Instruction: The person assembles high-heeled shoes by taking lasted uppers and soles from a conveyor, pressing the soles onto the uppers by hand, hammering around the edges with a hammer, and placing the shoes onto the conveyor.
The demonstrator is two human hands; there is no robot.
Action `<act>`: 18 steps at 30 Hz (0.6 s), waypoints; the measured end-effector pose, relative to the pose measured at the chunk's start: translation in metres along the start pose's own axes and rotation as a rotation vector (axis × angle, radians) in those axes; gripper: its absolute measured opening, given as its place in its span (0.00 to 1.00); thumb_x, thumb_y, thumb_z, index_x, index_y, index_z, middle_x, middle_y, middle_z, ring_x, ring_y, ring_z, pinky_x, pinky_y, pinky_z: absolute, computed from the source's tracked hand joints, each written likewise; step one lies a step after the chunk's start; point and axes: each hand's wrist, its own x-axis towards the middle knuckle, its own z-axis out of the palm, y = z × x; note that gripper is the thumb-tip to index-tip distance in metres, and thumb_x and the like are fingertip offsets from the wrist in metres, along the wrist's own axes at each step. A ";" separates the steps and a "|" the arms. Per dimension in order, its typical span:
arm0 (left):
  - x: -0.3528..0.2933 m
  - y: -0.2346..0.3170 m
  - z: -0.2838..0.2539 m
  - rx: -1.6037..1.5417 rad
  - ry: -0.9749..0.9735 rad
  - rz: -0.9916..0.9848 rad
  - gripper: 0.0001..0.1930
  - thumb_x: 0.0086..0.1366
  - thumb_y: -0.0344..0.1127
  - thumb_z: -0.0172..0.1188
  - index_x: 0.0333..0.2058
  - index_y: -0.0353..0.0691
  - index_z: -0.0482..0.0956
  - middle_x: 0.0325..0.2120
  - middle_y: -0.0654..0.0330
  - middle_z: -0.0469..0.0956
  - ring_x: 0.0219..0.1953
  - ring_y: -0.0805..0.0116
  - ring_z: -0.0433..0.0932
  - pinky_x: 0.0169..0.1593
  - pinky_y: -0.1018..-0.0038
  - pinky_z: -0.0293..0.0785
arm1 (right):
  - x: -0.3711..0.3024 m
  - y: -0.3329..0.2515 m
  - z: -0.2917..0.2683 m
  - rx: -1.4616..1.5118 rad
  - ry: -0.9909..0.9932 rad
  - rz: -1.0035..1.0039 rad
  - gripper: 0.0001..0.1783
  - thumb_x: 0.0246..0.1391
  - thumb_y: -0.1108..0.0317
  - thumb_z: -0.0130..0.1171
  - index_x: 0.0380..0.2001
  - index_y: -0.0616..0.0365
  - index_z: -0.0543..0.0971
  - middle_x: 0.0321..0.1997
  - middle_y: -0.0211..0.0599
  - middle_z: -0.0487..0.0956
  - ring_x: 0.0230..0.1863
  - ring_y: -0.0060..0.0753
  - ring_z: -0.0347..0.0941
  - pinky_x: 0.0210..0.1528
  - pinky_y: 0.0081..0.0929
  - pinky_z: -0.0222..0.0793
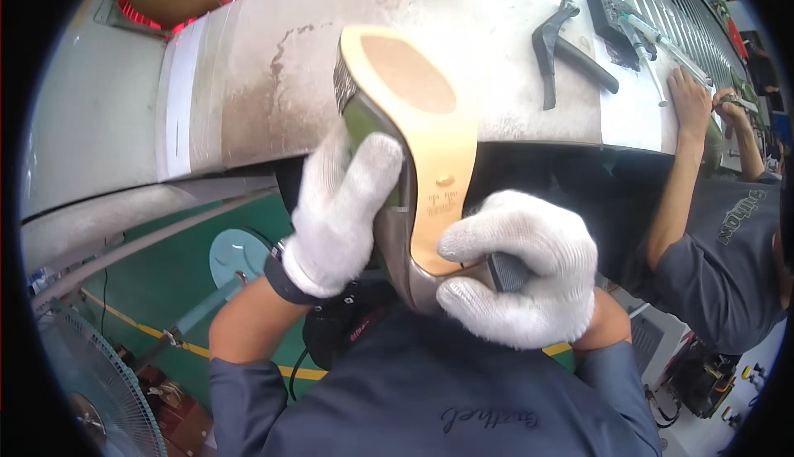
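Sole up, a shoe (438,155) is gripped by curled left hand (335,217) and right hand (538,267), seemingly for inspection; careful turning is likely required.

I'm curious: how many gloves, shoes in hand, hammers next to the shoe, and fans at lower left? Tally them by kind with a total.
White knitted gloves: 2
Heeled shoe: 1
Dark hammer: 1
Fan: 1
Total: 5

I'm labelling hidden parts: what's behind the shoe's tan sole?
Green and dark upper, partly under the left hand, shows left of and below the sole, which hides the rest.
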 end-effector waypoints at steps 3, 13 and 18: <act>-0.040 -0.025 0.009 -0.079 0.105 -0.043 0.27 0.84 0.46 0.56 0.66 0.28 0.73 0.56 0.52 0.83 0.57 0.66 0.81 0.64 0.66 0.76 | -0.016 0.006 0.010 0.246 -0.004 -0.123 0.28 0.52 0.70 0.79 0.55 0.67 0.82 0.53 0.59 0.85 0.49 0.50 0.85 0.52 0.42 0.82; -0.102 -0.080 0.029 0.010 0.305 -0.037 0.20 0.78 0.44 0.66 0.54 0.30 0.76 0.45 0.54 0.83 0.45 0.68 0.81 0.52 0.67 0.79 | -0.090 0.017 0.074 1.214 0.074 0.158 0.12 0.69 0.68 0.69 0.33 0.62 0.80 0.28 0.40 0.82 0.27 0.41 0.77 0.33 0.39 0.75; -0.107 -0.082 0.028 0.033 0.301 -0.044 0.21 0.79 0.44 0.66 0.55 0.30 0.76 0.46 0.54 0.84 0.45 0.68 0.82 0.51 0.67 0.80 | -0.097 0.021 0.075 1.230 0.070 0.158 0.12 0.70 0.67 0.70 0.33 0.61 0.81 0.27 0.40 0.82 0.27 0.42 0.76 0.33 0.39 0.75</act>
